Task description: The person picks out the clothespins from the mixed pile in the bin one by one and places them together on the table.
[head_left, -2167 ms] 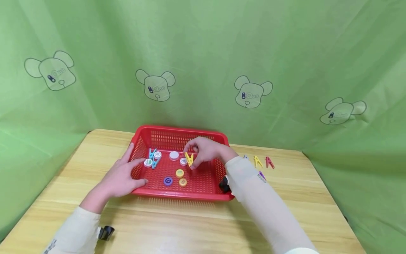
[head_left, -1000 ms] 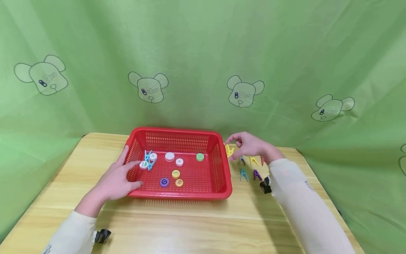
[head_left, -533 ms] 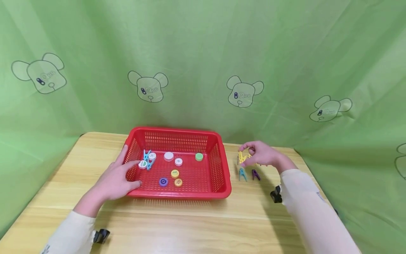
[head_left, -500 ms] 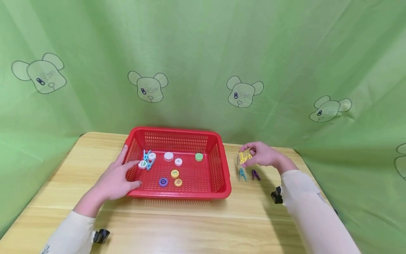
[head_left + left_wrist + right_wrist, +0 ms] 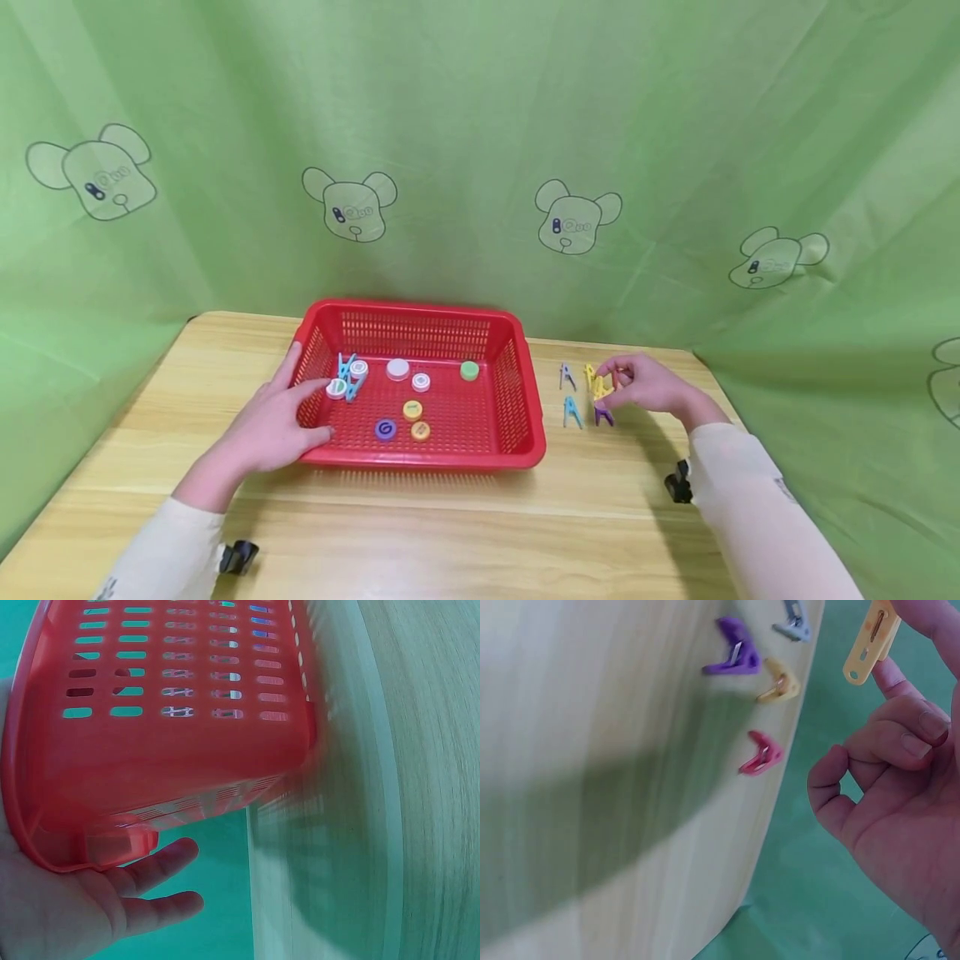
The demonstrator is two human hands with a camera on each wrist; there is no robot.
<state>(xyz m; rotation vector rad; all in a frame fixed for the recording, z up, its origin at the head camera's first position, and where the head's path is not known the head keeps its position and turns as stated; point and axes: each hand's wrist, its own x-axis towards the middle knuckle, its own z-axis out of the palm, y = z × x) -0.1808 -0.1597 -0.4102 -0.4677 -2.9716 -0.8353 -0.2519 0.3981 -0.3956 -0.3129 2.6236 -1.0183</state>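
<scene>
My right hand [image 5: 643, 385] pinches a yellow clothespin [image 5: 871, 643] between thumb and finger, above the right part of the table. Around it on the table lie a second yellow clothespin [image 5: 778, 682], a purple clothespin [image 5: 733, 651] and a red clothespin [image 5: 761, 753], the red one mostly hidden behind the hand in the head view. My left hand [image 5: 266, 421] rests over the left rim of a red basket [image 5: 427, 461], fingers spread. In the left wrist view, two straight fingers [image 5: 161, 913] extend past the basket's outer side.
Inside the basket are several bottle caps, among them a green cap [image 5: 469, 371] and a purple cap [image 5: 386, 430], plus light blue clothespins [image 5: 353, 387] at the left. A grey-blue clothespin [image 5: 567, 376] and a light blue clothespin [image 5: 572, 412] lie right of it. A green curtain [image 5: 465, 125] hangs behind.
My right hand has carried the yellow clothespin out of the basket, over its right rim, and farther right among the clothespins on the table. The left hand has stayed on the rim.
</scene>
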